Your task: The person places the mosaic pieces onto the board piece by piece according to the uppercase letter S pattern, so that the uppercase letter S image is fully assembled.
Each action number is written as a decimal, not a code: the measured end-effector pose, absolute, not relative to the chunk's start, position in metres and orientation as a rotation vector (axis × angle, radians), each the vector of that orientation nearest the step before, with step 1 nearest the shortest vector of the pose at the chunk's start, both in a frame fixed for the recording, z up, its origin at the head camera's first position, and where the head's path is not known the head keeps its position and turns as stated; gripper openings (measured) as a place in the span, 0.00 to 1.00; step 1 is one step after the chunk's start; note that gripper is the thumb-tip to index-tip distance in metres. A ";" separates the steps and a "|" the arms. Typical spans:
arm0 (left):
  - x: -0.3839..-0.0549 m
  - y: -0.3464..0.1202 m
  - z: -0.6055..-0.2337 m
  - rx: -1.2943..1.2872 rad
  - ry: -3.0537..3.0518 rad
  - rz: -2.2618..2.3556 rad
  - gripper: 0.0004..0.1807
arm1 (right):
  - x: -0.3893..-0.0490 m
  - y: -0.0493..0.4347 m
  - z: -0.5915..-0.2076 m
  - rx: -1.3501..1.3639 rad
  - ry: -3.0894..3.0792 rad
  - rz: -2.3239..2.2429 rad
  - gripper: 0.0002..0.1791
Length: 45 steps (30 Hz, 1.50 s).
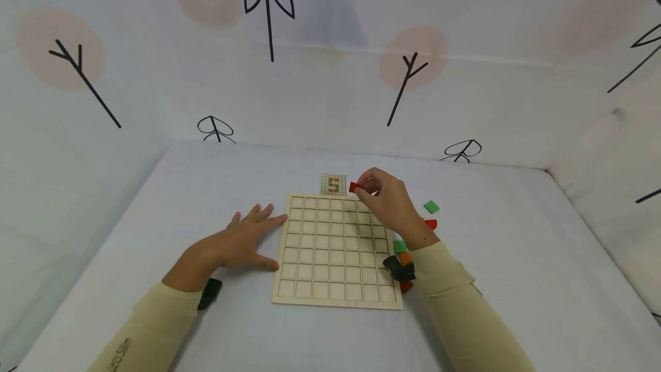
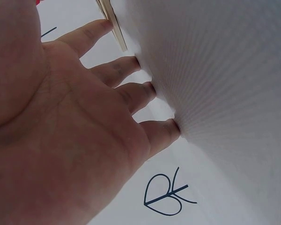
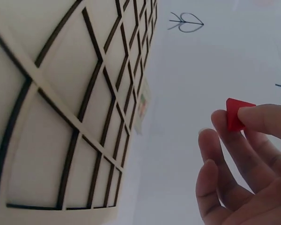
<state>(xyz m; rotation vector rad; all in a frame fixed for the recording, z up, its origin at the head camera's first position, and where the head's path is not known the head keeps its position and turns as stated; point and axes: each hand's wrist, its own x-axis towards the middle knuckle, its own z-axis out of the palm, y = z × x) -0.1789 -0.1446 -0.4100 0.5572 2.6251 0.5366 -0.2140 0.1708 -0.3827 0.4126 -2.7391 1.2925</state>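
Note:
Between thumb and fingertips my right hand (image 1: 388, 200) pinches a small red tile (image 3: 237, 113), held up over the far right corner of the wooden grid board (image 1: 320, 305). The board is pale, with rows of square cells, and lies flat on the table. My left hand (image 1: 242, 244) rests at the board's left side with fingers spread; index fingertip and thumb are at its edge. In the left wrist view the fingertips of this hand (image 2: 84, 108) press down on the white surface. A small card with a coloured figure (image 1: 333, 184) lies just beyond the board's far edge.
Right of the board lie a green tile (image 1: 431, 206), a red piece with a rounded side (image 1: 431, 224), another green tile (image 1: 400, 247), and an orange tile (image 1: 405, 259), some partly hidden by my right forearm. A patterned white cloth wall (image 1: 320, 102) rises behind the table.

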 end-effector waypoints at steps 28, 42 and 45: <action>-0.178 -0.144 -0.412 0.534 2.613 0.538 0.57 | -0.222 0.173 -0.406 0.371 -3.096 1.310 0.07; -0.182 -0.146 -0.415 0.550 2.619 0.526 0.57 | -0.225 0.175 -0.413 0.492 -3.140 1.160 0.04; -0.182 -0.148 -0.416 0.571 2.618 0.538 0.57 | -0.225 0.174 -0.413 0.502 -3.146 1.150 0.04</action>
